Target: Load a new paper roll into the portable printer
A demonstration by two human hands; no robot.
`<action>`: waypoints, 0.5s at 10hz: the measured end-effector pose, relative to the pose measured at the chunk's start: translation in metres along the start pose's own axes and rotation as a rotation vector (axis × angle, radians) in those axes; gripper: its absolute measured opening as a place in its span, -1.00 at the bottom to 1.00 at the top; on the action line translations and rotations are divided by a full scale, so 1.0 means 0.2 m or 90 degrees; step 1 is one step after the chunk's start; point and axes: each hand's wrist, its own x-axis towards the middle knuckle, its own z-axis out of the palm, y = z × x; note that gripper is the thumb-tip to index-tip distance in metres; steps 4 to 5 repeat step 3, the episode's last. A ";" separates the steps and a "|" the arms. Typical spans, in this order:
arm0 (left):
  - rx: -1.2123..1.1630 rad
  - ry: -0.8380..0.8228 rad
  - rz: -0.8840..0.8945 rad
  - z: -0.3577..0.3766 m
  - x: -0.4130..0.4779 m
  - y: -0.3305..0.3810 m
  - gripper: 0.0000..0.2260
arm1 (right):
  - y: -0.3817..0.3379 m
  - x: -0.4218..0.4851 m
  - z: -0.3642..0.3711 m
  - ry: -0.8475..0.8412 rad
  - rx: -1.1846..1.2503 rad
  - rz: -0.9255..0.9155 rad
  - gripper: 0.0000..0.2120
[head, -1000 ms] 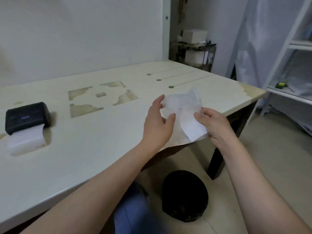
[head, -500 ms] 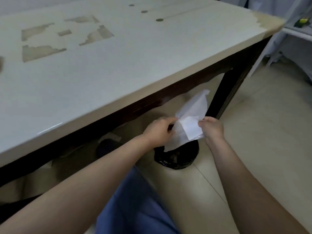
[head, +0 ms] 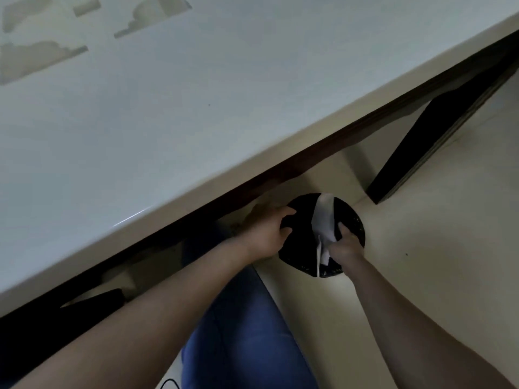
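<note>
A crumpled white paper wrapper (head: 324, 220) hangs over the mouth of a round black bin (head: 303, 242) on the floor below the table's front edge. My right hand (head: 341, 244) is closed around the wrapper's lower part, inside the bin's rim. My left hand (head: 266, 230) rests at the bin's left rim with its fingers spread and holds nothing. The portable printer and the paper roll are out of view.
The pale table top (head: 157, 108) with worn brown patches fills the upper left, its dark front edge just above my hands. A dark table leg (head: 427, 147) stands right of the bin. My knee in blue trousers (head: 244, 332) is below. Tiled floor lies to the right.
My head has tilted down and the printer has left the view. Both hands went from above the table down to the bin. My left hand has let go of the wrapper.
</note>
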 end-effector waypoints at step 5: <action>-0.033 0.043 0.079 -0.01 -0.05 0.09 -0.59 | -0.01 -0.08 -0.11 0.156 0.101 -0.028 -0.66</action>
